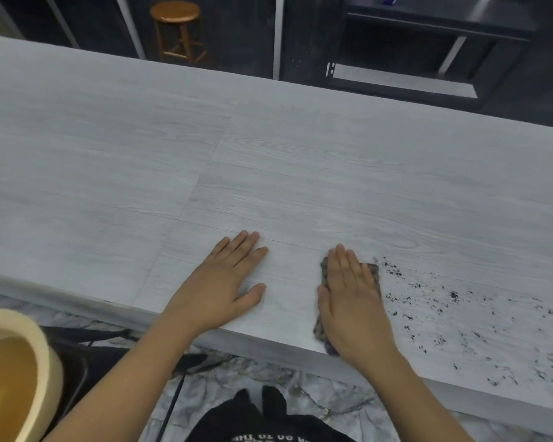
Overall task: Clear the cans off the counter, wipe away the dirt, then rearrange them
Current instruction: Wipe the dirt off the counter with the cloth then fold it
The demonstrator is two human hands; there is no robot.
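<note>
Head cam looked down on a pale grey wood-grain counter (268,161). No cans anywhere in frame, so I'd judge the clearing step done and the wiping step in hand.

Right hand (353,301) lay flat, fingers straight and together, palm pressing a folded mottled cloth (373,275) onto the counter near its near edge. It wasn't gripping the rag, just pinning it. A flat palm likely spreads pressure so the whole pad sweeps.

Left hand (227,282) was flat on bare counter, just left of the cloth, fingers slightly spread, holding nothing. It reads as a brace for body weight while the other hand scrubs.

Dirt (454,311): black specks scattered to the right of the cloth, starting just beside its right edge and running out toward the right frame edge along the near side. The counter left of the cloth looked clean.

The cloth sat at the boundary of the dirty patch, so the remaining work is to the right. Risk: pushing crumbs off the near edge onto the floor.

Far side: wooden stool (175,30), dark shelving.
</note>
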